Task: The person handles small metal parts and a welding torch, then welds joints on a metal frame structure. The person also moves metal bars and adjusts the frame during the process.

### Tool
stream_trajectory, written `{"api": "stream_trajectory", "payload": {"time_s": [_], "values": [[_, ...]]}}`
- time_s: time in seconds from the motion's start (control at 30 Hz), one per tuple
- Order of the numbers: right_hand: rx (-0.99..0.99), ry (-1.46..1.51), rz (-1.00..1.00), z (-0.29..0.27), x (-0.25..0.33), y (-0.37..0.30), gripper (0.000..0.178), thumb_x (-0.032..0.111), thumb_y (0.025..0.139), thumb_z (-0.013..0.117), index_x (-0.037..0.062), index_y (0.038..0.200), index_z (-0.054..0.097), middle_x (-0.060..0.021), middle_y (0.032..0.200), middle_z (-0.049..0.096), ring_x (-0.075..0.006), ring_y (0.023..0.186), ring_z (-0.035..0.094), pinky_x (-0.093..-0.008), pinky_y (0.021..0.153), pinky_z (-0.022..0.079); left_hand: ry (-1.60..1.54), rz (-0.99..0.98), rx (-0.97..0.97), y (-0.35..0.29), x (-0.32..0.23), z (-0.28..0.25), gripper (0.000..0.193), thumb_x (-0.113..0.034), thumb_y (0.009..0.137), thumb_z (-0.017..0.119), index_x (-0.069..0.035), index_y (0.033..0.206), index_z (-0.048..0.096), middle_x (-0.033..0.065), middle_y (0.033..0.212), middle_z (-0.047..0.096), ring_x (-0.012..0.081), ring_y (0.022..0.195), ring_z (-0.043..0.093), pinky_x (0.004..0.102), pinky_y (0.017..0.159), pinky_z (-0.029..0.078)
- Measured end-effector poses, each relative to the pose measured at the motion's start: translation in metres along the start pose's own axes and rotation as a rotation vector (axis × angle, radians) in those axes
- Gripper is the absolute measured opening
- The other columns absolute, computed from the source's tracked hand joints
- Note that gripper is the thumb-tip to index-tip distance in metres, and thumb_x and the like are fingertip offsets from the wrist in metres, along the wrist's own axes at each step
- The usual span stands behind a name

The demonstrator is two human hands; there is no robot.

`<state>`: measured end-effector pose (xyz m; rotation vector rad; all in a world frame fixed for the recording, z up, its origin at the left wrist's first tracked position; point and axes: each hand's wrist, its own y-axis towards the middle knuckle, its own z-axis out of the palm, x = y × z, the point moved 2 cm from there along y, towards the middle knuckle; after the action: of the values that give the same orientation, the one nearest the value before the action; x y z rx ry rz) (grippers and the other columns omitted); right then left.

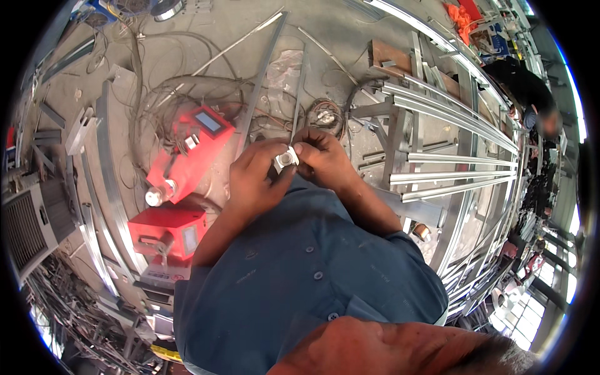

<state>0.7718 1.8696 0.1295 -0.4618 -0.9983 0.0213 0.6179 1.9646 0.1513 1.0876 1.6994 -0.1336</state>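
In front of my chest, both hands come together around a small whitish piece (287, 159) with a round grey centre; its exact kind is too small to make out. My left hand (257, 176) is closed on it, with the thumb and fingers at its lower and left sides. My right hand (326, 157) is pinched at the piece's right edge, fingertips touching it. What lies under the right fingertips is hidden. Left of my hands stands a red machine (187, 156) with a small display, and nearer to me a red box-shaped unit (169, 231).
Long silvery metal profiles (459, 178) lie on a rack at my right. Coiled cables (325, 117) and loose hoses (187, 81) spread over the floor ahead. Metal bars (112, 169) lie at the left, beside a grey louvred unit (25, 228). Another person (525, 90) bends at the far right.
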Motion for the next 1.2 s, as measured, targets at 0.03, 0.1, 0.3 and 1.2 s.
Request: {"api": "stream_trajectory", "payload": {"time_s": [0.03, 0.1, 0.3, 1.2], "values": [[-0.006, 0.006, -0.013, 0.002, 0.012, 0.018, 0.027, 0.029, 0.095, 0.072, 0.0041, 0.098, 0.062, -0.0005, 0.076, 0.059, -0.0074, 0.058, 0.05, -0.0229, 0.051, 0.037, 0.01, 0.007, 0.007, 0.024, 0.004, -0.009, 0.047, 0.0, 0.073, 0.079, -0.006, 0.117, 0.062, 0.0146, 0.114, 0.071, 0.0312, 0.1, 0.07, 0.0376, 0.083, 0.057], [-0.014, 0.012, -0.044, 0.005, 0.037, 0.055, 0.026, 0.029, 0.094, 0.072, 0.0047, 0.097, 0.062, 0.0002, 0.075, 0.058, -0.0073, 0.058, 0.049, -0.0226, 0.051, 0.037, 0.045, 0.042, 0.002, 0.065, 0.015, -0.023, 0.044, 0.0, 0.073, 0.079, -0.006, 0.114, 0.063, 0.0136, 0.112, 0.071, 0.031, 0.097, 0.07, 0.0375, 0.08, 0.057], [0.005, -0.071, -0.032, -0.008, 0.105, 0.149, 0.028, 0.032, 0.093, 0.073, 0.0056, 0.098, 0.063, 0.001, 0.076, 0.059, -0.007, 0.059, 0.05, -0.0225, 0.052, 0.038, 0.163, 0.086, -0.062, 0.166, 0.058, -0.035, 0.038, -0.002, 0.071, 0.079, -0.006, 0.106, 0.065, 0.0119, 0.11, 0.071, 0.0297, 0.092, 0.069, 0.0385, 0.077, 0.058], [0.277, -0.188, 0.117, -0.068, 0.333, 0.571, 0.018, 0.021, 0.097, 0.067, 0.0031, 0.1, 0.063, -0.0009, 0.077, 0.061, -0.008, 0.064, 0.054, -0.024, 0.056, 0.042, 0.178, -0.13, -0.313, 0.53, 0.277, -0.065, 0.032, 0.002, 0.074, 0.079, 0.0, 0.102, 0.065, 0.0193, 0.114, 0.07, 0.0294, 0.097, 0.071, 0.0362, 0.083, 0.056]]}}
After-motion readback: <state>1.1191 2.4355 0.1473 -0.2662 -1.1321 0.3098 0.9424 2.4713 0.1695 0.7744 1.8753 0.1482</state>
